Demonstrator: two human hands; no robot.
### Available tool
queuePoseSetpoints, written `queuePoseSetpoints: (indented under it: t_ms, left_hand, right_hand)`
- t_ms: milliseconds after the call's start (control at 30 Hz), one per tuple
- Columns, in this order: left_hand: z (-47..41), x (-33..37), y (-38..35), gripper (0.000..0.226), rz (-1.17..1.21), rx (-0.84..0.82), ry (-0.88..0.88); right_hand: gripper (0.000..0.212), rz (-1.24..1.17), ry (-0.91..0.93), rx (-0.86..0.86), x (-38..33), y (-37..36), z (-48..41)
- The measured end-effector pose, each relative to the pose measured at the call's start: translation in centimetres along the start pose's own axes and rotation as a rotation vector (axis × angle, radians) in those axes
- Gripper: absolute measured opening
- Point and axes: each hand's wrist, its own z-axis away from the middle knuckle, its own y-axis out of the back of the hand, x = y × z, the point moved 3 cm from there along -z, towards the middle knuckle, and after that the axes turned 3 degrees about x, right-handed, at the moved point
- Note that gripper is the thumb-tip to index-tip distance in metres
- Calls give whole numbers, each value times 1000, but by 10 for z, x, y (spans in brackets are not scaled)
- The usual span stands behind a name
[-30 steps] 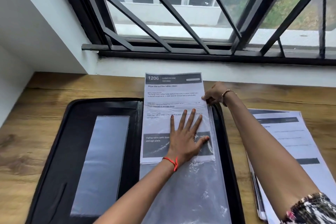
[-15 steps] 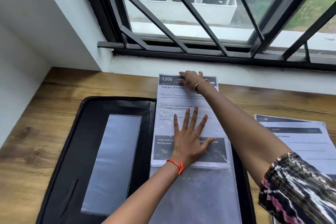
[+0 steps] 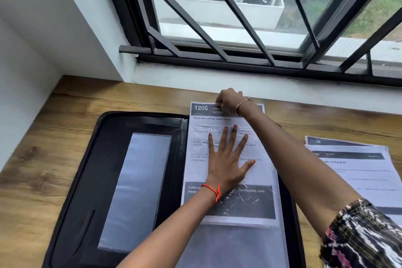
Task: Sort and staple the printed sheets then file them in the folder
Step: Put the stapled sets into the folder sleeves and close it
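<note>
A black folder lies open on the wooden desk. On its right half, a printed set headed "1206" sits partly inside a clear plastic sleeve, its top end sticking out past the folder. My left hand lies flat with spread fingers on the middle of the sleeve. My right hand reaches to the sheet's top edge, fingers curled and pinching it. More printed sheets lie stacked to the right of the folder.
The folder's left half holds a clear pocket. A white sill and black barred window run along the desk's far edge. A white wall bounds the left side. Bare wood lies left of the folder.
My right hand moved from the sheet's right edge up to its top edge and now pinches it there. My left hand stays flat on the sleeve. The camera shifted closer.
</note>
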Motion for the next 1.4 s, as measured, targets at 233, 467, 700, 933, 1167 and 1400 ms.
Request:
queuePoseSetpoints:
  t_ms: [233,467,700,933,1167,1400]
  left_hand:
    - [1,1,0,72,20,-27,5]
    - [14,-1,17,74,23,-25,41]
    - [40,-6,23,91,15,-219,105]
    - [37,-3,21,92,39,-226,112]
    - [40,-9,29,90,92,-197,132]
    - [69,-27,38,75,74,-124,205]
  right_hand:
    - [21,111,83,-152,-13,4,27]
    - [19,-1,61,60,-14,-2,44]
    - [15,48,111,48,-25,-11,61]
    - [21,72,75,-113,-26,-19,75]
    - [23,115,33,-149,-28,-22,83]
    - [53,66,20,210,-13,-54,134]
